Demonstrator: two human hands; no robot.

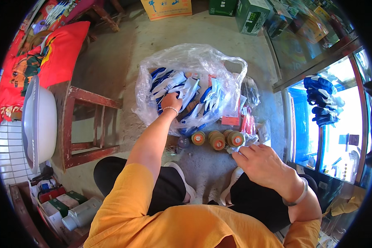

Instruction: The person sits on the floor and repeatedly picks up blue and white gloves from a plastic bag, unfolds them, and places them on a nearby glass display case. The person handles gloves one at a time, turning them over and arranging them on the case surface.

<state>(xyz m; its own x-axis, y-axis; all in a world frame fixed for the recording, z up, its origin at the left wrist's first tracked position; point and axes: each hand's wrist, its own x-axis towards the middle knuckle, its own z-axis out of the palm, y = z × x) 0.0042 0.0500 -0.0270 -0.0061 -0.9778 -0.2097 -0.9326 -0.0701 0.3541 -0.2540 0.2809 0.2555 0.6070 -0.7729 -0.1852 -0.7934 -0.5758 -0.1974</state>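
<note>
An open clear plastic bag (189, 51) stands on the floor in front of me. Inside are several white work gloves with blue coating (190, 88), some in bundles. My left hand (172, 101) reaches over the near rim and touches the gloves at the left; its fingertips are hidden among them. My right hand (257, 162) hovers above my right knee with its fingers curled together, and no held object shows. Just beyond it stand several short round cans with orange labels (217, 141) and a dark purple round container (183, 142). Red packets (247, 124) lie right of the bag.
A worn wooden stool (91, 96) stands at the left, beside a grey-white basin (43, 124). A glass display case (319, 59) runs along the right, with blue-and-white gloves (324, 99) stacked there. Cartons (167, 9) and green boxes (252, 17) stand at the back.
</note>
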